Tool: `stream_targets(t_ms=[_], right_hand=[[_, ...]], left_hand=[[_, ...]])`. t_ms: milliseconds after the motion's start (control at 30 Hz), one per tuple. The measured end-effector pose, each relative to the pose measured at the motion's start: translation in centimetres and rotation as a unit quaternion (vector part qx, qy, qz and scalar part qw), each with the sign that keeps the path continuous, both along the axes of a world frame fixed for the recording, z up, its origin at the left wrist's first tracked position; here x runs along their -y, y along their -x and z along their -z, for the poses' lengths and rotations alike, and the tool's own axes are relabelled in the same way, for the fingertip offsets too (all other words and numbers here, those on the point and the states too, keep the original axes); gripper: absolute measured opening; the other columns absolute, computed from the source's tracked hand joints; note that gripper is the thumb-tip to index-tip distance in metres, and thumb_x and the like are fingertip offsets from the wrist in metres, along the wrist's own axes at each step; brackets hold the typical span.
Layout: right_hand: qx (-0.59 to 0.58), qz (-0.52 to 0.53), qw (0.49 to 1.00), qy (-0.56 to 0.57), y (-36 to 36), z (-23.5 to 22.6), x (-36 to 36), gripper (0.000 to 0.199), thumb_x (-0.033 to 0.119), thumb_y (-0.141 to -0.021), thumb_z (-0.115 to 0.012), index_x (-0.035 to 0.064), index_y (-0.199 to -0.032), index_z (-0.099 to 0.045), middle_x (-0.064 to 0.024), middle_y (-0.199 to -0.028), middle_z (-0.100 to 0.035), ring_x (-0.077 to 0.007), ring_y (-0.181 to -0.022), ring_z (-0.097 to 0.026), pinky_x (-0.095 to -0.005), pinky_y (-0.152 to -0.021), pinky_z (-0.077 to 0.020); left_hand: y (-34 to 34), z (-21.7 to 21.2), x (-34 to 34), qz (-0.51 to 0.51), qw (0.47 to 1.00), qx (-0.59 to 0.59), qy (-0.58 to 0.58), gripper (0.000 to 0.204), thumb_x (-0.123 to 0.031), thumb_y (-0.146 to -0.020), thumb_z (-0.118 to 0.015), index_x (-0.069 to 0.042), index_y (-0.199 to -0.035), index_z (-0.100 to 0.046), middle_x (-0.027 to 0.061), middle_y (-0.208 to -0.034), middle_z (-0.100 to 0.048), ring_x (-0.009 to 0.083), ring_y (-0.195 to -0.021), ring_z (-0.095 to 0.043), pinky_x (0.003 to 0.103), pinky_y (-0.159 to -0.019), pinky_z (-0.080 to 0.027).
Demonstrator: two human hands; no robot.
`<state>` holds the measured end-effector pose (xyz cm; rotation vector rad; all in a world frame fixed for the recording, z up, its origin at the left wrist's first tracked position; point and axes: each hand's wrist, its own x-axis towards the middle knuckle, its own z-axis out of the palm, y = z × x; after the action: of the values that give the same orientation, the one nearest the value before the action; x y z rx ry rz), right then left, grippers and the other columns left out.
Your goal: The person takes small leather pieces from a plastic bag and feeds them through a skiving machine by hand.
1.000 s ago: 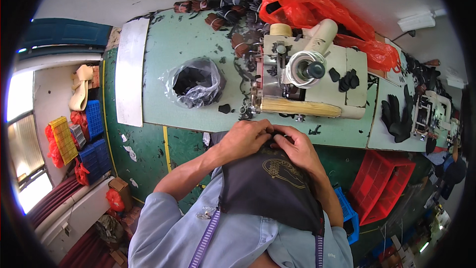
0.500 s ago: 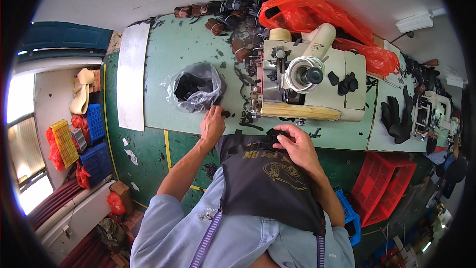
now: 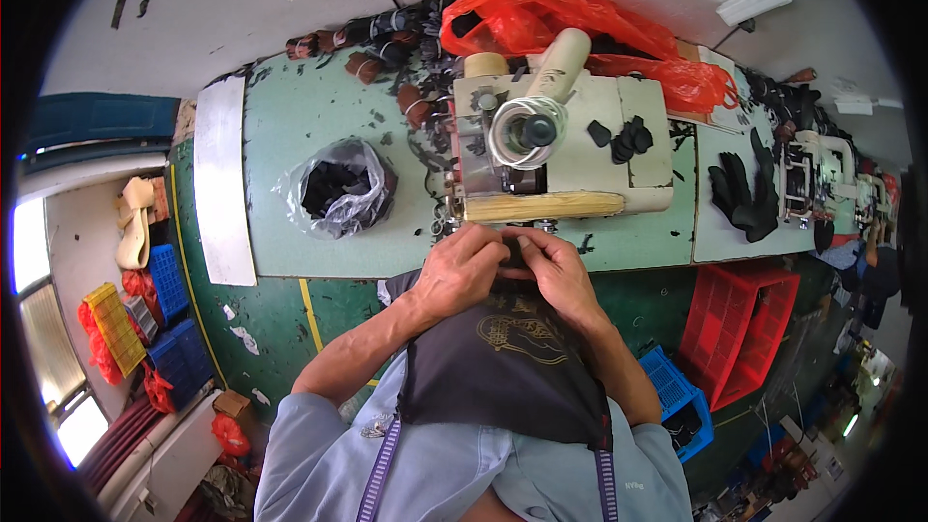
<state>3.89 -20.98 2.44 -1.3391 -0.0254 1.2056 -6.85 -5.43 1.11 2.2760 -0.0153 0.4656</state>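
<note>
Workshop, seen from above. Green floor (image 3: 280, 329) with a yellow line, white wall at top. A long pale green worktable (image 3: 309, 135) runs across the middle, strewn with dark scraps.

On the table, right of centre: a cream machine (image 3: 570, 150) with a round metal wheel on top and a wooden bar (image 3: 541, 205) along its near edge. Behind it, a large orange plastic bag (image 3: 580, 24). Left of the machine, a clear plastic bag (image 3: 338, 188) full of black pieces, open at the top. Small brown and black bundles (image 3: 377, 48) lie along the far edge. To the right, black gloves (image 3: 739, 193) lie on the next table.

Red crate (image 3: 744, 324) and blue crate (image 3: 677, 396) on the floor at right; blue and yellow crates at far left.

The person wears a light blue shirt and a dark apron (image 3: 503, 367) with a gold emblem.

Both hands meet just below the wooden bar, at the table's near edge. Left hand (image 3: 464, 266) and right hand (image 3: 556, 266) touch each other, fingers curled and pressed together around a small dark piece (image 3: 512, 253). The piece sits between the fingertips of both hands, mostly hidden; its shape cannot be told.
</note>
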Motion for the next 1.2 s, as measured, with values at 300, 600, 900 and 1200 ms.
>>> stream_targets(t_ms=[300, 600, 900, 1200], right_hand=[[0.294, 0.074, 0.951, 0.065, -5.2, 1.1, 4.6, 0.036, -0.003, -0.097, -0.058, -0.0007, -0.133, -0.06, -0.0133, -0.116, -0.069, -0.0183, -0.099, -0.069, -0.0329, -0.085, -0.0587], [0.629, 0.094, 0.765, 0.095, -7.2, 6.1, 3.3, 0.046, -0.008, -0.089, -0.061, 0.0006, -0.134, -0.057, -0.0209, -0.121, -0.065, -0.0397, -0.111, -0.063, -0.043, -0.096, -0.0503], [0.405, 0.228, 0.885, -0.042, -6.6, 6.7, 1.7, 0.077, -0.015, -0.071, -0.033, -0.0015, -0.147, -0.039, -0.0197, -0.148, -0.043, -0.0319, -0.143, -0.039, -0.0435, -0.121, -0.0282], [0.367, 0.24, 0.896, -0.075, -7.0, 6.3, 2.2, 0.07, -0.017, -0.078, -0.038, 0.0003, -0.146, -0.039, -0.0189, -0.147, -0.046, -0.0299, -0.142, -0.041, -0.0431, -0.122, -0.0299]], left_hand=[[-7.2, -1.6, 4.7, 0.016, 0.989, -0.098, 0.108, 0.049, 0.004, -0.084, -0.064, 0.001, -0.13, -0.048, 0.0191, -0.136, -0.053, 0.0379, -0.102, -0.063, 0.045, -0.083, -0.055], [-13.0, 5.0, 5.6, -0.041, 0.999, 0.006, 0.003, 0.045, 0.002, -0.081, -0.063, 0.004, -0.125, -0.061, 0.0186, -0.115, -0.065, 0.0356, -0.099, -0.061, 0.044, -0.086, -0.053], [-13.1, 4.8, 5.6, -0.023, 1.0, -0.001, 0.015, 0.047, 0.0, -0.081, -0.066, 0.003, -0.128, -0.059, 0.0186, -0.114, -0.065, 0.0366, -0.098, -0.06, 0.045, -0.087, -0.051], [-12.8, 5.1, 5.6, -0.043, 0.996, -0.059, 0.056, 0.042, 0.001, -0.082, -0.066, 0.001, -0.122, -0.056, 0.0196, -0.109, -0.065, 0.0394, -0.1, -0.059, 0.047, -0.087, -0.05]])
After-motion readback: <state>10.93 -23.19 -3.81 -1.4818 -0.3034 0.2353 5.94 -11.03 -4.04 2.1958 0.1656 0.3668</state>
